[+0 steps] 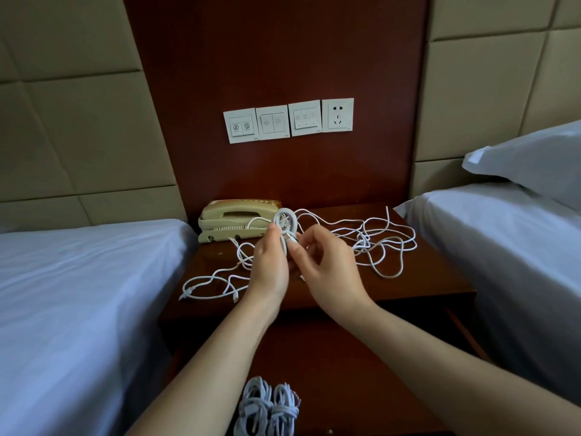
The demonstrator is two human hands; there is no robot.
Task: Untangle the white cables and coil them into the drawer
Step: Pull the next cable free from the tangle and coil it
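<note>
The left hand [270, 262] was raised over the nightstand [434, 287], its fingers and thumb curled round the lower part of a small coil [284, 221] of white cable, which stood upright above the fist. The right hand [327, 265] was just beside it, thumb and forefinger pinching the cable end [291, 240] right at the coil, the other fingers loosely bent. From the coil a strand ran down to the loose cables [388, 243], which lay in a tangle across the nightstand top: a wide knot of loops to the right of the hands and more loops to the left, with two plugs near the front left edge.

Below the hands the drawer [345, 372] was pulled open, and two wound bundles [267, 407] of white cable lay side by side in it, touching, at its near end.

A beige telephone [232, 218] sat at the back left of the nightstand, behind the coil. On the dark wooden panel [276, 58] above were three switch plates [272, 124] and a socket [338, 114] in a row. A bed with a pale sheet [78, 278] stood on the left, and another bed [509, 253] with a pillow [534, 162] on the right
</note>
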